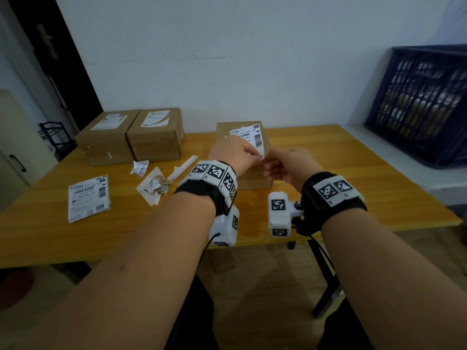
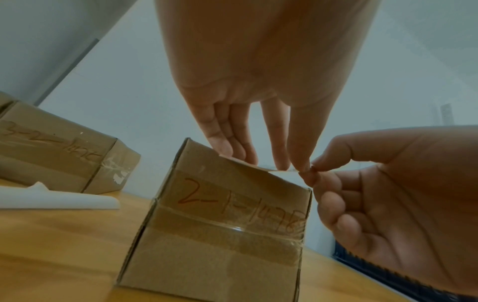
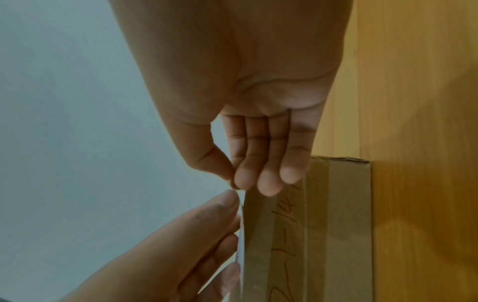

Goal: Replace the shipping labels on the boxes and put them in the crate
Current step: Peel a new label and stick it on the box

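A brown cardboard box [image 1: 249, 176] [image 2: 220, 224] [image 3: 323, 235] with red writing on its side stands mid-table. A white shipping label [image 1: 249, 137] [image 3: 240, 245] lies over its top, its near edge lifted. My left hand [image 1: 255, 154] [image 2: 292, 165] [image 3: 232, 204] reaches over the box top and pinches the label's near corner, with the other fingers straight on the top. My right hand [image 1: 269, 157] [image 2: 314, 171] [image 3: 236, 181] meets it, thumb and forefinger pinching the same corner. A dark blue crate [image 1: 417, 104] stands at the far right.
Two more labelled boxes [image 1: 106, 137] [image 1: 156, 135] stand at the back left of the wooden table [image 1: 328, 173]. A stack of loose labels [image 1: 88, 198], crumpled paper scraps [image 1: 154, 185] and a rolled backing sheet [image 1: 183, 168] lie to the left.
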The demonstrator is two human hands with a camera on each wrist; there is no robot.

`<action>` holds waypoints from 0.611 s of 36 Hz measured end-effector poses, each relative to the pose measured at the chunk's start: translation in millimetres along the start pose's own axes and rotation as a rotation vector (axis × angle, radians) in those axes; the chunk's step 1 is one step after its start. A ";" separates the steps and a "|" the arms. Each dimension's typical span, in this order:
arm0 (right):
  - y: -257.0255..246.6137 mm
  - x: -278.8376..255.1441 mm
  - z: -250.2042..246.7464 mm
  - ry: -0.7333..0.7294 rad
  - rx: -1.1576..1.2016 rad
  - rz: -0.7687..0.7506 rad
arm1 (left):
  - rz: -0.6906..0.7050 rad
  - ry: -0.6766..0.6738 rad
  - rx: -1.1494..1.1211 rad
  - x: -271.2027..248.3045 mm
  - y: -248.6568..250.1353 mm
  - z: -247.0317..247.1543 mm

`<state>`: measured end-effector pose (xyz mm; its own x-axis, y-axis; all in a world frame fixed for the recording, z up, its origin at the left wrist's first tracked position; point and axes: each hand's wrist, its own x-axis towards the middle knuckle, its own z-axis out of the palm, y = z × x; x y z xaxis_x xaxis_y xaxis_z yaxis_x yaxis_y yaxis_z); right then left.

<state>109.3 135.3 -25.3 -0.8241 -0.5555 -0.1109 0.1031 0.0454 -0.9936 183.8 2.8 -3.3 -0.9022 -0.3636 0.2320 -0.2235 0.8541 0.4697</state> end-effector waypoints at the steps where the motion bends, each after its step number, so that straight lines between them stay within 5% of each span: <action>1: 0.1 -0.3 0.4 -0.004 0.001 -0.001 | -0.003 -0.001 0.004 -0.3 0.3 -0.3; 22: -0.8 0.9 2.2 -0.003 0.034 0.008 | -0.004 -0.007 0.012 -1.3 3.2 -3.0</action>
<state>109.7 132.9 -24.6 -0.8215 -0.5576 -0.1192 0.1289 0.0220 -0.9914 185.5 4.9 0.4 -0.9036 -0.3650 0.2242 -0.2318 0.8568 0.4605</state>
